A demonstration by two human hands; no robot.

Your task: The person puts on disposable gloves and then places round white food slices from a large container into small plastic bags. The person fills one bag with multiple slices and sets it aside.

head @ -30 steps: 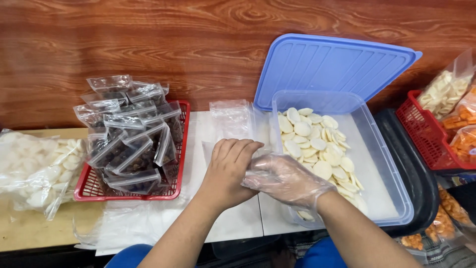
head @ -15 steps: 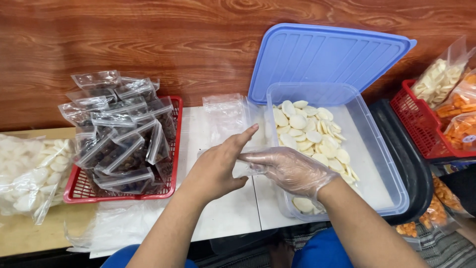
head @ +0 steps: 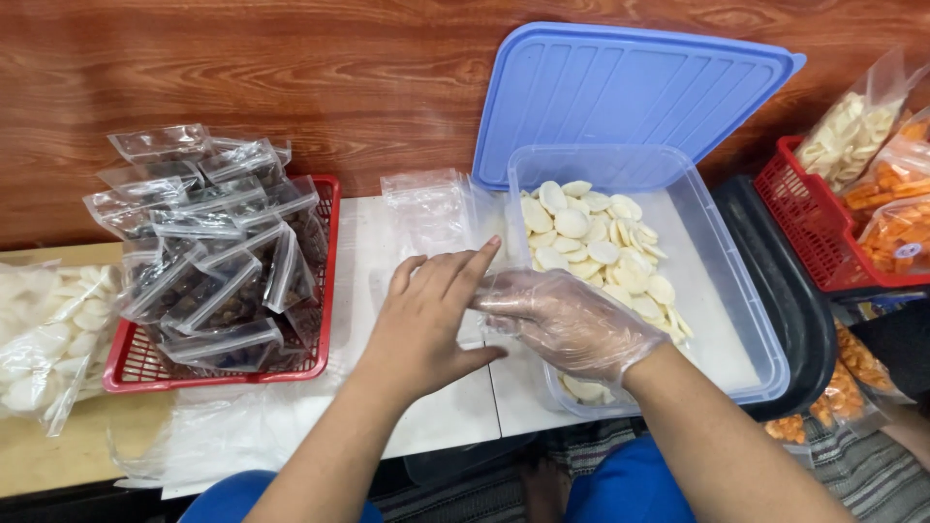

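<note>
Head view showed our bare left hand [head: 421, 324] lying flat with fingers spread and extended, the fingertips pointing toward the near left corner of the clear plastic tub [head: 731, 291]. Our right hand [head: 567, 324], in a thin see-through glove, sat just beside it, touching at the fingers; its fingers were curled loosely, and we could not tell whether they pinched anything. White round chips [head: 596, 242] filled the tub's far left part, with the blue lid [head: 630, 92] leaning upright behind against the wooden wall. A stack of empty clear bags [head: 431, 208] lay just beyond the left hand. Left of that, a red basket [head: 325, 281] held filled zip bags [head: 208, 242]. A second red basket [head: 809, 232] of orange snack bags sat far right.
</note>
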